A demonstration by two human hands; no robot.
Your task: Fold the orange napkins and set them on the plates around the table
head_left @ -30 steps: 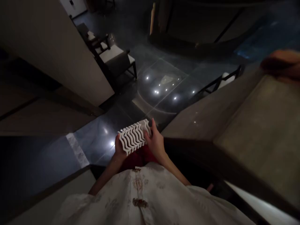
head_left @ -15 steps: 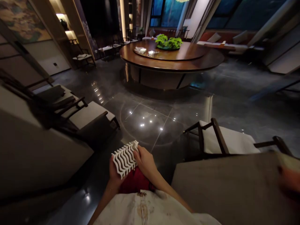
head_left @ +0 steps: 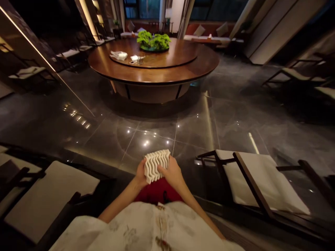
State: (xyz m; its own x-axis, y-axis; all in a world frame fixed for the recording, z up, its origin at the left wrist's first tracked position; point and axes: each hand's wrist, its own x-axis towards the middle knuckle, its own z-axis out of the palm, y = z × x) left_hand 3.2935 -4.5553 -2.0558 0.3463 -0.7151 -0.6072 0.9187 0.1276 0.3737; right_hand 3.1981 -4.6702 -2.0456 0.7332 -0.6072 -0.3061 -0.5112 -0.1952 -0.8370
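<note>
A block of white wavy strips [head_left: 153, 167], standing side by side like a stack of thin curved pieces, is held in front of my body. Their exact kind I cannot make out. My left hand [head_left: 141, 173] grips the block's left end, with its fingers partly hidden behind. Around the right end closes my right hand [head_left: 173, 174], its thumb lying across the strips. Below the hands show red cloth [head_left: 157, 191] and my pale patterned top [head_left: 131, 226].
Ahead stands a large round wooden table [head_left: 154, 76] with a green plant centrepiece [head_left: 153, 41] and a white bundle [head_left: 119, 55] on its raised disc. One pale-seated chair [head_left: 261, 177] is to my right, another chair [head_left: 52, 195] to my left. Glossy dark tiles [head_left: 162, 122] lie between.
My view has turned right and moved nearer the round table. The white block stays in both hands, now lower in tilt, and my right thumb has slid further over it.
</note>
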